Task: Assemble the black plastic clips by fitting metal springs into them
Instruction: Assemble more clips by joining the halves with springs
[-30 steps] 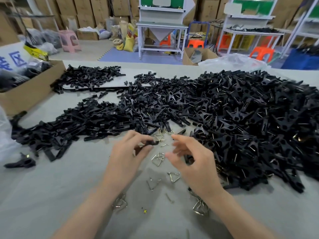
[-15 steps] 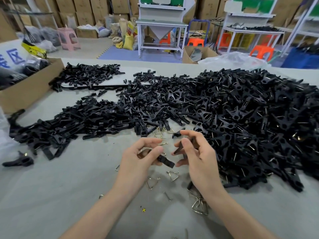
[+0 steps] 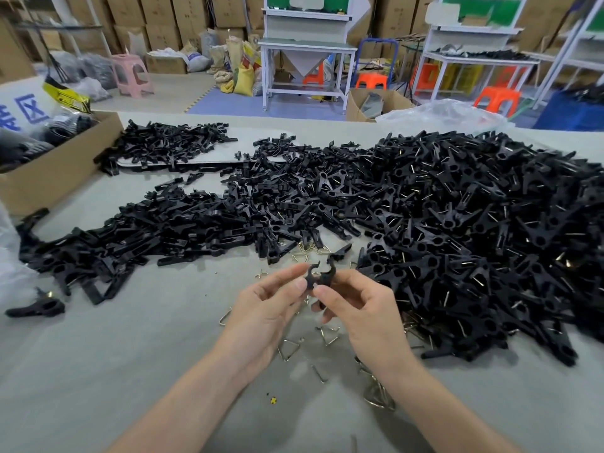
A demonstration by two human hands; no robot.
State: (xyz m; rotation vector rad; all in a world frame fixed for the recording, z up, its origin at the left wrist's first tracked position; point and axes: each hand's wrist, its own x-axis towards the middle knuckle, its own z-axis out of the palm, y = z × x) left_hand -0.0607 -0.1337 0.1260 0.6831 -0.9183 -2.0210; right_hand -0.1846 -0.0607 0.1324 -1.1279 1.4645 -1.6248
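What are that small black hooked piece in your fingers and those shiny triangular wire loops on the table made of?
The small black hooked piece looks like moulded plastic: matte, evenly black, curved hooks. The triangular wire loops look like bent metal, probably steel: thin, silvery, glinting.

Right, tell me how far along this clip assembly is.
Done: the big right-side heap of black plastic clips shows metal glinting inside, so those look sprung. In hand: the left hand and right hand pinch two black clip halves together, with no spring visible in them. Left: the flat pile of seemingly bare black halves, plus loose triangular wire springs on the grey table.
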